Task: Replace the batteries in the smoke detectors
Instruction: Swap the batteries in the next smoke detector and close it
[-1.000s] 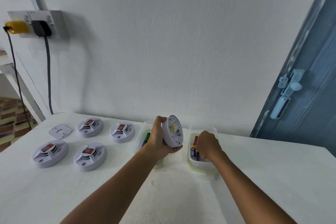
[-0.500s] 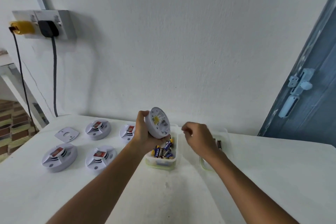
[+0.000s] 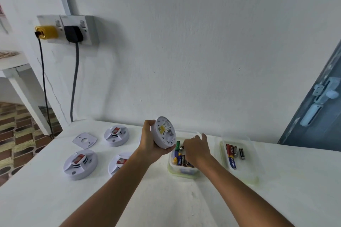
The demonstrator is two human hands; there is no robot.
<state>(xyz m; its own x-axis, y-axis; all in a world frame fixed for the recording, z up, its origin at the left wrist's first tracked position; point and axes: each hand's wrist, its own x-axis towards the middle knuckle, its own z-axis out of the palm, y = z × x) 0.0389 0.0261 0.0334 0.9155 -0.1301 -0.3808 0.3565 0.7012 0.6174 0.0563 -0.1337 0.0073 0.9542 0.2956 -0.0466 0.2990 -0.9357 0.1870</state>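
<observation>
My left hand (image 3: pixel 148 141) grips a round white smoke detector (image 3: pixel 165 132) above the table, its back with a yellow label turned toward me. My right hand (image 3: pixel 196 150) reaches down into a clear plastic box (image 3: pixel 184 173) that holds several batteries (image 3: pixel 179 158). Its fingertips are hidden among them, so I cannot tell whether it holds one. A second clear box (image 3: pixel 241 178) to the right holds a few batteries (image 3: pixel 232 153).
Three more detectors (image 3: pixel 116 136) (image 3: pixel 80 164) (image 3: pixel 119 163) lie on the white table (image 3: pixel 55 199) at the left, beside a flat mounting plate (image 3: pixel 84 140). Wall sockets with plugs and hanging cables (image 3: pixel 73 32) are at upper left. A blue door (image 3: pixel 321 108) stands at right.
My right hand has left the right box, crossed to the left and dipped into the box full of batteries. My left hand keeps the detector raised.
</observation>
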